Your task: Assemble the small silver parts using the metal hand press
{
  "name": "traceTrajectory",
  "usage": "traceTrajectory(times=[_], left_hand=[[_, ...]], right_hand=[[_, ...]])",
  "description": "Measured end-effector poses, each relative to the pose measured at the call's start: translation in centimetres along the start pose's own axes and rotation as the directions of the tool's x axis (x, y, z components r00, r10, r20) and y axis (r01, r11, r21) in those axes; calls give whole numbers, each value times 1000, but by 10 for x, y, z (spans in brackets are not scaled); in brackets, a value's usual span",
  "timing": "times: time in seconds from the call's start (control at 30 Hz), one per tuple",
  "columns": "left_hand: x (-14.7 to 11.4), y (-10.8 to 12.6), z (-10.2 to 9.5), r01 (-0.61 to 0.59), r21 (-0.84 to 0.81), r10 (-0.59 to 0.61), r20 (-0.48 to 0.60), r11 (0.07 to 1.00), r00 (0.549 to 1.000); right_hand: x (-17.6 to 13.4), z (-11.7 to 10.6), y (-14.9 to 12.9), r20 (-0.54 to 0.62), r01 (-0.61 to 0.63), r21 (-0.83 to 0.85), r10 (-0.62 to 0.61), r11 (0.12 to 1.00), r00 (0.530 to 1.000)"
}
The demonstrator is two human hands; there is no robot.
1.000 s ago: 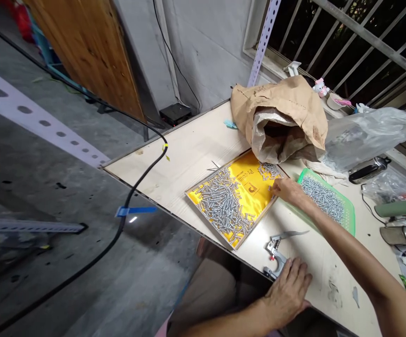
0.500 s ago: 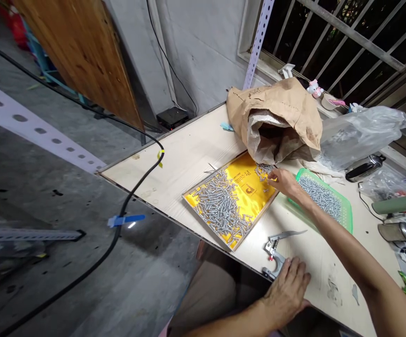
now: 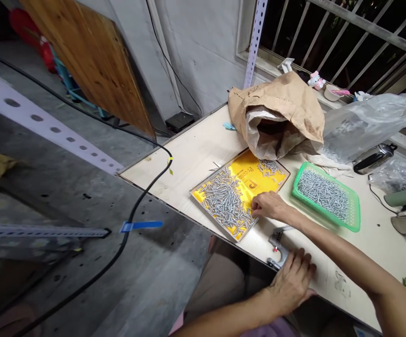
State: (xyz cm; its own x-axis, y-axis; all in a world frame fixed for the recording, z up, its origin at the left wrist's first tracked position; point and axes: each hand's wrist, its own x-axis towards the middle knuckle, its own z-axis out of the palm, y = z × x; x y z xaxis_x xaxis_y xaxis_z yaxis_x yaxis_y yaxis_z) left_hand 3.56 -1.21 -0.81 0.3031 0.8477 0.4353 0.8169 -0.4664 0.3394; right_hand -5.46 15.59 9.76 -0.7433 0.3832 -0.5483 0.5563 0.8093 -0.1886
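Observation:
My right hand [image 3: 269, 206] is over the near right edge of a shallow tray [image 3: 213, 226] lined with yellow cloth [image 3: 247, 171]. Its fingers are curled together by a heap of small ribbed silver pieces [image 3: 226, 199], too small to tell as screws or springs; what they pinch is hidden. A smaller pile of these pieces [image 3: 269, 167] lies in the tray's far corner. At the table's front edge my left hand [image 3: 293, 276] is closed over the end of metal pliers [image 3: 277, 243] with a C-shaped jaw and a spring. My right forearm partly hides their handle.
A green plastic basket [image 3: 354, 223] full of silver pieces stands right of the tray. An open brown paper bag [image 3: 276, 103] overhangs the tray's far edge. Behind are a clear plastic bag [image 3: 374, 121] and a kettle [image 3: 374, 158]. A black cable [image 3: 143, 194] crosses the table's left corner.
My right hand has moved from the small pile at the tray's far corner toward me, to the near edge by the large heap. My left hand stays on the pliers. The view has shifted slightly.

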Motion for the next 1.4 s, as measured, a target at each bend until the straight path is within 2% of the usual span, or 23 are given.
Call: traceTrajectory(times=[0.1, 0.17, 0.23, 0.27, 0.3, 0.33, 0.37, 0.43, 0.47, 0.5, 0.53, 0.6, 0.73, 0.83, 0.93, 1.03, 1.13, 1.23, 1.4], left_hand=[[1, -1, -9, -11, -71, 12, 14, 997, 1000], [-1, 1, -21, -27, -157, 27, -7, 987, 1000], [-4, 1, -35, -6, -286, -27, -111, 958, 993], [-6, 0, -44, 35, -363, -108, -183, 931, 977], [-7, -2, -53, 99, -447, -228, -247, 889, 942], [-9, -7, -63, 178, -532, -377, -293, 828, 879], [-9, -13, -72, 262, -612, -529, -308, 746, 790], [-5, -28, -90, 391, -744, -771, -255, 542, 583], [-2, -36, -97, 413, -794, -835, -203, 446, 512], [2, -42, -102, 417, -834, -865, -134, 362, 483], [6, -48, -105, 412, -862, -871, -65, 295, 488], [14, -54, -107, 402, -891, -848, 37, 212, 528], [21, -49, -99, 419, -892, -815, 109, 173, 569], [21, -45, -93, 433, -899, -797, 211, 69, 566], [17, -48, -92, 482, -876, -784, 312, -19, 537], [8, -56, -95, 621, -781, -773, 360, 56, 522], [0, -66, -96, 759, -635, -753, 428, 143, 500], [-4, -72, -93, 840, -516, -741, 495, 169, 454], [0, -73, -87, 920, -373, -706, 620, 121, 344]], right_hand=[[1, 8, -6, -49, -20, -44, 17, 999, 999], [2, 7, -5, -88, -8, 6, 8, 1000, 996], [-2, 5, 0, -182, 34, 127, -10, 991, 983], [-7, 3, 4, -245, 68, 206, -16, 976, 970], [-13, 3, 8, -309, 108, 289, -15, 951, 951], [-21, 4, 12, -367, 154, 369, -9, 917, 930], [-31, 7, 15, -418, 202, 447, 4, 872, 908], [-53, 19, 20, -486, 288, 591, 48, 753, 872], [-64, 26, 21, -502, 321, 653, 75, 686, 862], [-75, 35, 21, -511, 342, 702, 108, 625, 852], [-86, 44, 21, -515, 353, 738, 143, 575, 845], [-103, 60, 20, -517, 355, 777, 207, 519, 830], [-124, 82, 16, -509, 330, 800, 274, 502, 816], [-132, 93, 11, -518, 324, 790, 286, 520, 806], [-140, 105, 8, -565, 346, 735, 244, 584, 788], [-152, 123, 12, -638, 299, 580, 195, 758, 745], [-164, 148, 21, -681, 85, 365, 203, 927, 704], [-169, 171, 30, -683, -91, 236, 232, 968, 693], [-166, 190, 34, -683, -152, 191, 242, 970, 689]])
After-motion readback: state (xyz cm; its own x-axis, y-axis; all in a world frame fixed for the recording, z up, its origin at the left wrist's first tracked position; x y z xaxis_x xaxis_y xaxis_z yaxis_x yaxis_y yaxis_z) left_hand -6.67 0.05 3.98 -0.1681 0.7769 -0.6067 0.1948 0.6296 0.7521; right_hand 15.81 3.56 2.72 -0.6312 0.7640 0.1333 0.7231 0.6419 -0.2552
